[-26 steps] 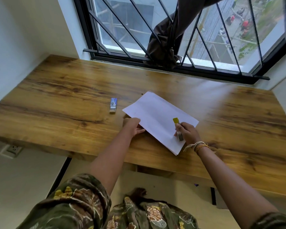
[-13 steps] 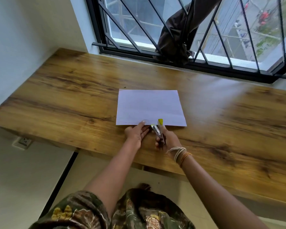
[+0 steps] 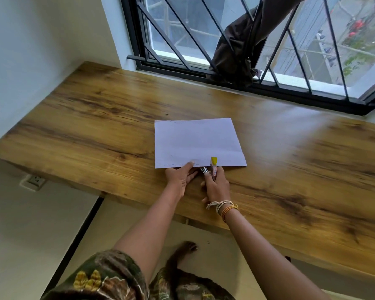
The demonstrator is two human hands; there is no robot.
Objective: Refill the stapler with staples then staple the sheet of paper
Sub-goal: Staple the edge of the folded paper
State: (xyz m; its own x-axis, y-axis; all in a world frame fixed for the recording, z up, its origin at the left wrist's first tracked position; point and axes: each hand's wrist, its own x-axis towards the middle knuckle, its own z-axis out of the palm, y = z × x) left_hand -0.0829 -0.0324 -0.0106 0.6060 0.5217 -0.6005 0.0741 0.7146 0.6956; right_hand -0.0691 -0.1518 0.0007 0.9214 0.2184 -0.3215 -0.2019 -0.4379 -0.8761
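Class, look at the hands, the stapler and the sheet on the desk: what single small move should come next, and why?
Probably squeeze the stapler shut. The right hand grips it with its yellow tip already over the near edge of the sheet of paper, and the left hand presses that edge flat on the wooden desk, so the paper looks steadied and in place.

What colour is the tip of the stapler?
Yellow: the stapler tip lies over the paper's near edge, in the head view.

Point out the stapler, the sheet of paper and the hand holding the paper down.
stapler [image 3: 214, 167]: head view, on its body by the paper's near edge.
sheet of paper [image 3: 197, 141]: head view, on its bare middle.
left hand [image 3: 179, 177]: head view, on the back of the hand.
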